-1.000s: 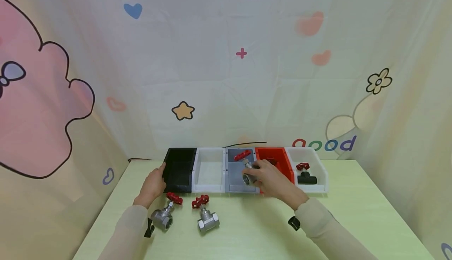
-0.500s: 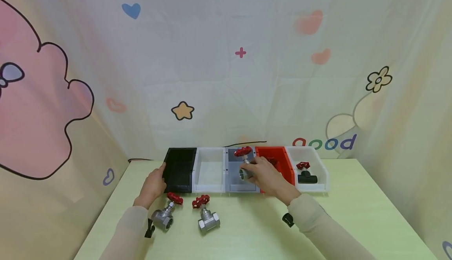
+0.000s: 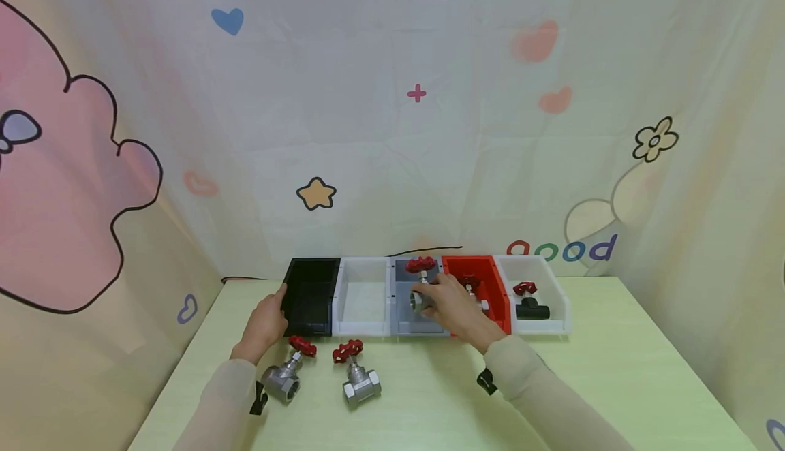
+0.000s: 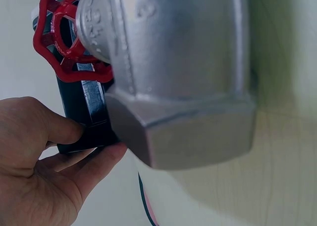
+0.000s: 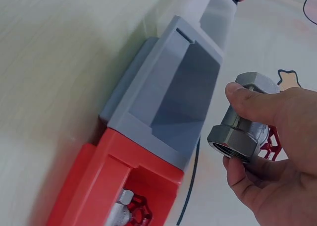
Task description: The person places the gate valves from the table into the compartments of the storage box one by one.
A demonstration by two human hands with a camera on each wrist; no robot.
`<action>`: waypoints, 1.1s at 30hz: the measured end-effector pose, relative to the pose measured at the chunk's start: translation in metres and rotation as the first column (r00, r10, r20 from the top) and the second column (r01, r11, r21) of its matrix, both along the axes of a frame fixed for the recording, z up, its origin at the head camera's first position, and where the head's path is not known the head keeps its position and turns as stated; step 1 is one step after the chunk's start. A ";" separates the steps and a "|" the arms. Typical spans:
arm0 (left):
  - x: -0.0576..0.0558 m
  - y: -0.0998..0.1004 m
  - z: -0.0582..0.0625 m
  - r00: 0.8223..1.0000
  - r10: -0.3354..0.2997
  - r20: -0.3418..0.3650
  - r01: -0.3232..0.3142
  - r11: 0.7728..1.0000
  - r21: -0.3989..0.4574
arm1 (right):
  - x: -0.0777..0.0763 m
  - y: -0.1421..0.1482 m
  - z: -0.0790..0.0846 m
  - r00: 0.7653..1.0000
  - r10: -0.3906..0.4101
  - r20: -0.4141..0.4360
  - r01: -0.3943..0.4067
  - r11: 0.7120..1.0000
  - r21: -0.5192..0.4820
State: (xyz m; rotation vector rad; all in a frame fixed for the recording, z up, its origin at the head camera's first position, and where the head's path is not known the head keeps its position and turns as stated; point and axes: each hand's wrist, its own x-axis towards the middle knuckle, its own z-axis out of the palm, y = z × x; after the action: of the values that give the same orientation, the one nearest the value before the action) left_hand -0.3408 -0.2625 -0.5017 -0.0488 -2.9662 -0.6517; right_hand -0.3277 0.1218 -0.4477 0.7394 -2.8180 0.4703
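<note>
Soft, even light; faint shadows

On my head feed the right hand [image 3: 458, 308] covered part of the held valve [image 3: 418, 300] and of the second valve [image 3: 469, 281] inside the red bin [image 3: 499, 291]. Through the left wrist view I got a steel valve [image 4: 183, 57] cut off at the top, its raised marking [image 4: 146, 11] too blurred for me to read, and it hid much of the black bin [image 4: 74, 99].

Cartoon-printed cloth [image 3: 368, 117] is hanging round the far, left and right sides of a pale tabletop [image 3: 625, 376], forming a small curtained work booth.
</note>
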 end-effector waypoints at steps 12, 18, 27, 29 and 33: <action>-0.001 -0.003 -0.002 1.000 -0.004 0.000 0.004 1.000 -0.006 | -0.010 -0.011 -0.020 0.998 -0.009 0.061 0.011 0.999 -0.041; -0.001 -0.002 -0.002 1.000 -0.007 -0.007 0.007 1.000 -0.002 | -0.015 -0.017 -0.022 0.997 -0.036 0.073 0.039 0.998 -0.040; 0.000 -0.002 -0.002 1.000 -0.002 -0.005 0.002 1.000 0.007 | -0.020 -0.023 -0.033 0.996 -0.054 0.074 0.057 0.998 -0.039; 0.000 -0.002 -0.002 1.000 -0.002 -0.006 0.002 1.000 0.005 | -0.021 -0.024 -0.035 0.995 -0.067 0.080 0.070 0.997 -0.036; -0.001 -0.002 -0.003 1.000 -0.003 -0.008 0.003 1.000 0.008 | -0.023 -0.027 -0.038 0.990 -0.104 0.098 0.107 0.994 -0.023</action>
State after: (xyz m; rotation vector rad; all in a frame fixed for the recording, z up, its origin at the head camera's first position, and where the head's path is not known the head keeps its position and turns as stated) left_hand -0.3415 -0.2641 -0.5049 -0.0547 -2.9565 -0.6617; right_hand -0.3510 0.0949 -0.4853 0.5731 -2.9157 0.5399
